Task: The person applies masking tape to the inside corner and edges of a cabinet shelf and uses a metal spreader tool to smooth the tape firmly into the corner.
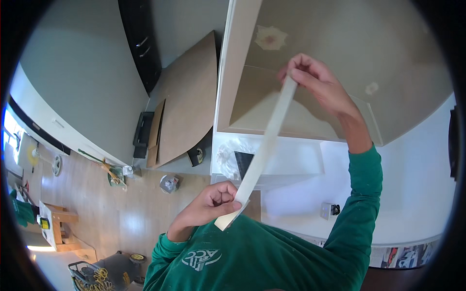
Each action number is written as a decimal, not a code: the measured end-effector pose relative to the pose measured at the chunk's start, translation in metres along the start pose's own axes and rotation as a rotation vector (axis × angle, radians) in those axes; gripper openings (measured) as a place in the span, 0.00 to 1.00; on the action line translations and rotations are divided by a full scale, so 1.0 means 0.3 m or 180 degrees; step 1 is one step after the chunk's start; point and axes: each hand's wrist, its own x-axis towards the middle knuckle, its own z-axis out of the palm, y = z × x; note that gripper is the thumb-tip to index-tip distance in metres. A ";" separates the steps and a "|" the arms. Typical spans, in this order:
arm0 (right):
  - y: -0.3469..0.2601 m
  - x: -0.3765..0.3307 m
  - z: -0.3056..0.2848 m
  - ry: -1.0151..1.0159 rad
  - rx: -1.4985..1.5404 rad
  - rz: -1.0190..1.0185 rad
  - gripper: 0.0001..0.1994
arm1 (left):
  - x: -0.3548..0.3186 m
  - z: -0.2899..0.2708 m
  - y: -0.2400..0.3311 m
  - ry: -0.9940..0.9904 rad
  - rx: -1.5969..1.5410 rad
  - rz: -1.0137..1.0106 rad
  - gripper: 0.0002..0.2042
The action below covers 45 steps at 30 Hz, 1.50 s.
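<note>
Pale strip [266, 145] is stretched before the green shirt [276, 262], its long axis slanting up rightward from the lower end pinched by the left hand [211, 203] to that pinched by the right hand [316, 81], nearer the tan panel [335, 43].

A room indoors under repair or finishing work, by the look of it: pale patches [271, 38] mark the beige surface around the right hand [318, 80], a large brown board [187, 102] stands ahead of the left hand [216, 201], and left of that hand a dark tank-like machine [118, 268] with coiled yellow cord [99, 280] sits on wood-look flooring [131, 218].
</note>
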 end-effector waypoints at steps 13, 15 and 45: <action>0.177 0.307 0.114 0.0764 -0.2390 -0.0777 0.07 | -0.014 0.083 0.077 0.1013 -0.0255 0.1105 0.11; 0.185 0.320 0.147 0.0778 -0.2729 -0.0546 0.07 | -0.001 0.097 0.083 0.1232 -0.0034 0.1054 0.16; 0.227 0.342 0.211 0.1091 -0.2851 -0.0386 0.07 | 0.034 0.101 0.110 0.0775 -0.0578 0.1141 0.14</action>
